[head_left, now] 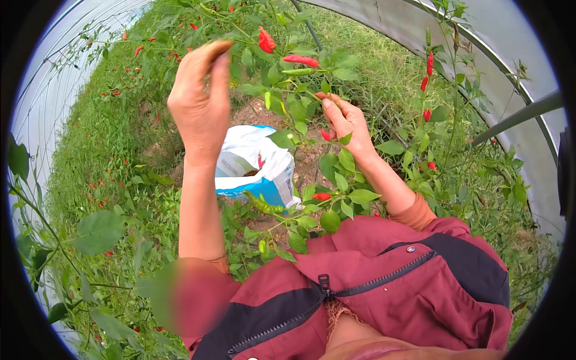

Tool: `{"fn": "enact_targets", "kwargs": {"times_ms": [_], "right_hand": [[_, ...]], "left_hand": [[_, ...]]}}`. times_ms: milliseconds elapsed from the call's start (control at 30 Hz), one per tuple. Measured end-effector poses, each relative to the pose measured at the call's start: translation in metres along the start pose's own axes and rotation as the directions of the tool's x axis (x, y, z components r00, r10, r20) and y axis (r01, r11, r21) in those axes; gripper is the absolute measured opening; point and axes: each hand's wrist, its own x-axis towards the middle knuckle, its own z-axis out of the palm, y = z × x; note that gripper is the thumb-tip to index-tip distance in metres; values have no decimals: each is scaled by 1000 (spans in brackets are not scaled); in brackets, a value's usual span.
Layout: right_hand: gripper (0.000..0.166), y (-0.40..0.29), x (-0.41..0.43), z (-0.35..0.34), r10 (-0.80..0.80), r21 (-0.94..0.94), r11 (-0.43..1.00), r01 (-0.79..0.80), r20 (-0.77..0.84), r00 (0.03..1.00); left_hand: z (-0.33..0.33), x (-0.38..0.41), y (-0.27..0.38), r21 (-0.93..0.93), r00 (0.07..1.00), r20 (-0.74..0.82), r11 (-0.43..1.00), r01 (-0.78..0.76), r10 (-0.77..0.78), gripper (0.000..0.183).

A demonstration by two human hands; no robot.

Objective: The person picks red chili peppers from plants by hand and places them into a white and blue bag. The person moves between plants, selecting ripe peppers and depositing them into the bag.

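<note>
My left hand (200,96) is raised at the upper left, with its fingers curled towards the thumb. Motion blurs the fingertips, so whether anything is between them does not show. My right hand (350,120) pinches a green chili pepper stem (312,96) between thumb and fingers. Just above it on the plant hang a red chili pepper (300,60), a green chili pepper (299,72) and a wrinkled red pepper (266,40). A small red chili (325,134) shows below the right palm. Between my forearms stands an open white and blue plastic sack (258,185) with red chilies (260,161) inside.
Leafy branches (330,220) with green and red peppers reach in front of my jacket. Dense pepper plants (112,148) fill the left side. Taller stems (454,103) stand at the right, near a metal pipe (517,118) and the plastic greenhouse wall (531,36).
</note>
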Motion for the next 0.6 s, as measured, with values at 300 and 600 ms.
{"fn": "enact_targets", "kwargs": {"times_ms": [300, 600], "right_hand": [[31, -4, 6, 7, -382, -282, 889, 361, -22, 924], [19, -35, 17, -4, -546, -148, 826, 544, 30, 837]], "left_hand": [[34, 0, 16, 61, 772, 636, 995, -77, 21, 19], [49, -20, 10, -254, 662, 711, 792, 555, -236, 20]]}}
